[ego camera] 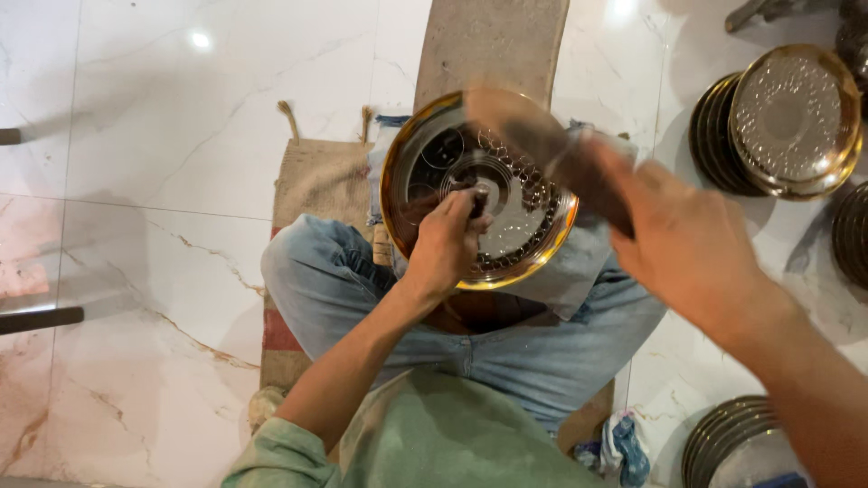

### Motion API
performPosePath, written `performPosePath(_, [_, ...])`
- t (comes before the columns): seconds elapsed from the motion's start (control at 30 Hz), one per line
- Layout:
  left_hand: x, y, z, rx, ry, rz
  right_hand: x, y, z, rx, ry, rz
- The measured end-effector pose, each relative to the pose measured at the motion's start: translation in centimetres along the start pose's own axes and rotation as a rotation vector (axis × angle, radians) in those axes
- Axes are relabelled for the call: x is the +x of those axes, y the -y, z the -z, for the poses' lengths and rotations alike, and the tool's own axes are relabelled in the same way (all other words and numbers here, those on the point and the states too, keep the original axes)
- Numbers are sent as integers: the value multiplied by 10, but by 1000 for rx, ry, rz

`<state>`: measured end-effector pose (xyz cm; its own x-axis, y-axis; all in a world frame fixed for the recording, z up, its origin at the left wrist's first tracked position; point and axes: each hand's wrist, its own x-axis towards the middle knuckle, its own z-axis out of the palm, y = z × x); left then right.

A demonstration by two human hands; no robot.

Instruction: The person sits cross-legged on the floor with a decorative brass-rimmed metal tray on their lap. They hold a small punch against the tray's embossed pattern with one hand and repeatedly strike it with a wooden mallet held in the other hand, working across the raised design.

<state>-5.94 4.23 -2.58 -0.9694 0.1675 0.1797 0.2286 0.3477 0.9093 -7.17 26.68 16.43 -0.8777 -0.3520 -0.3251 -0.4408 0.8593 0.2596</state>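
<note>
A round metal plate [425,154] with a golden rim and a dotted pattern rests on my lap, over a wooden block. My left hand [445,244] is closed around a small dark punch [479,197] held upright on the plate's middle. My right hand [687,239] is raised at the right and grips a wooden mallet [533,136], blurred by motion, whose head hangs above the plate's upper right rim.
I sit cross-legged in blue jeans on a burlap mat [316,181] over a white marble floor. Stacks of metal plates stand at upper right [796,117], at the right edge [852,235] and lower right [728,438]. A blue cloth [624,447] lies by my knee.
</note>
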Motion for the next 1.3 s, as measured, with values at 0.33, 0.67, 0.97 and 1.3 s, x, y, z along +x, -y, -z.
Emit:
performPosePath(0.33, [11,9,4,62,182,-153,-18,3,-68,679,-428,-286])
performPosePath(0.67, [27,10,26,-7,227,-19,-45,27,-106,686,-350,-320])
performPosePath(0.97, [32,10,34,-71,365,-26,-26,22,-83,922,-548,-286])
performPosePath(1.3, [-13,10,4,-42,-140,195,29,37,28,95,-65,3])
